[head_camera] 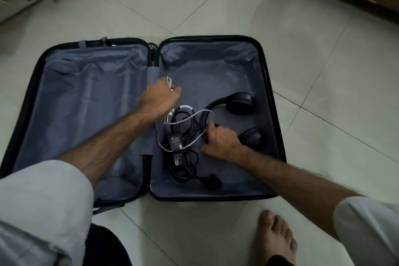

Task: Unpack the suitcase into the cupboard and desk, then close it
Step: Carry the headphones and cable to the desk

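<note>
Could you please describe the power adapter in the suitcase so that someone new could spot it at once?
Look in the right half of the open suitcase on the floor. Between the two hands lies a tangle of cables; the power adapter is the flat black brick in it, the only item with white printed lettering.

Your left hand (160,98) pinched a white cable (187,117) above the open suitcase (271,97). Your right hand (222,140) gripped the black headphones (240,102) inside the suitcase, beside two black adapters (175,139).
</note>
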